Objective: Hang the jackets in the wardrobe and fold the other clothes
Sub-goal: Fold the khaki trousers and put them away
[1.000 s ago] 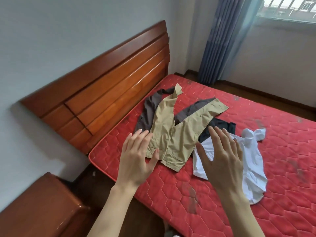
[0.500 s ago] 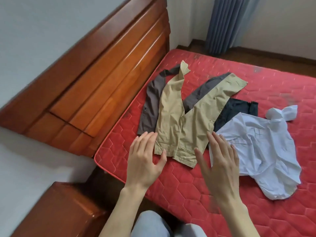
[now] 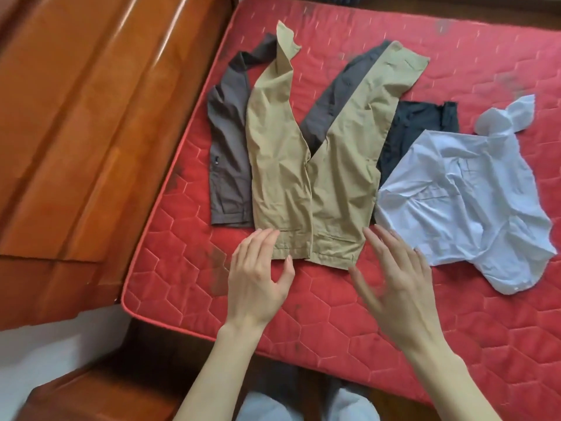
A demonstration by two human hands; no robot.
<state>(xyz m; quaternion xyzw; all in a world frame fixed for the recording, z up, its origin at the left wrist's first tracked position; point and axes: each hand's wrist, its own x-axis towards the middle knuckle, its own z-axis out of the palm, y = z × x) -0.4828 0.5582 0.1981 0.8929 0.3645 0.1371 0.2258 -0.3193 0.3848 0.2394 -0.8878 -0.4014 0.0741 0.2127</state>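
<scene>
A pair of tan trousers [image 3: 331, 171] lies spread on the red mattress [image 3: 425, 329], waistband toward me, legs splayed away. Under it lies a grey-brown garment [image 3: 229, 153], showing at its left and between the legs. A dark garment [image 3: 416, 129] lies to the right, partly under a crumpled white shirt [image 3: 464, 196]. My left hand [image 3: 258, 278] hovers open with straight fingers, fingertips at the left end of the waistband. My right hand [image 3: 394, 284] is open too, fingers spread, just in front of the waistband's right end. Neither hand holds anything.
A wooden headboard [image 3: 91, 117] runs along the mattress's left side. A wooden bedside cabinet [image 3: 91, 396] stands at the lower left. My legs in light trousers [image 3: 303, 408] are at the mattress's near edge.
My view has tilted down and come closer to the bed. Both hands have moved forward toward the tan trousers' waistband, still open.
</scene>
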